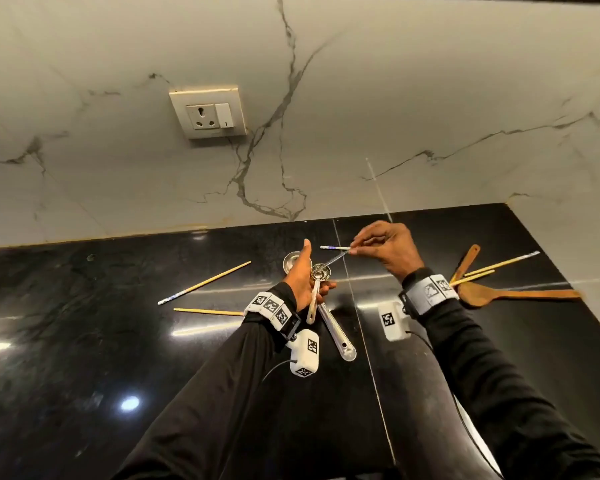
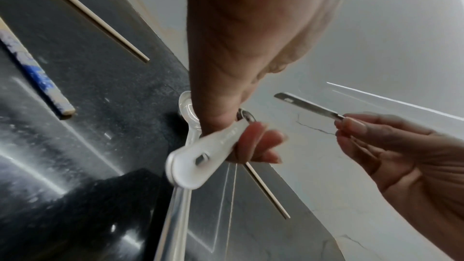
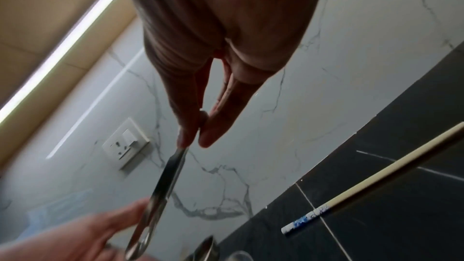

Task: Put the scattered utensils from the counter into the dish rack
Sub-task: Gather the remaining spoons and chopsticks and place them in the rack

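Observation:
My left hand [image 1: 312, 282] grips a stack of steel measuring spoons [image 1: 321, 271] by their handles [image 2: 198, 158] above the black counter. My right hand [image 1: 355, 250] pinches the handle tip of one small measuring spoon [image 1: 333, 259], whose bowl rests in the stack. The right wrist view shows that thin handle [image 3: 168, 178] running from my fingertips [image 3: 185, 140] down toward the left hand [image 3: 75, 235]. A longer steel spoon [image 1: 338, 337] runs beneath the left hand; I cannot tell whether it is held. Chopsticks [image 1: 205, 282] lie scattered on the counter. No dish rack is in view.
Two wooden spatulas [image 1: 520, 294] and more chopsticks [image 1: 499, 265] lie at the right near the corner. Another chopstick [image 1: 208, 311] lies left of my left wrist, and one [image 1: 333, 248] behind the hands. A marble wall with a socket [image 1: 208, 112] backs the counter [image 1: 84, 341].

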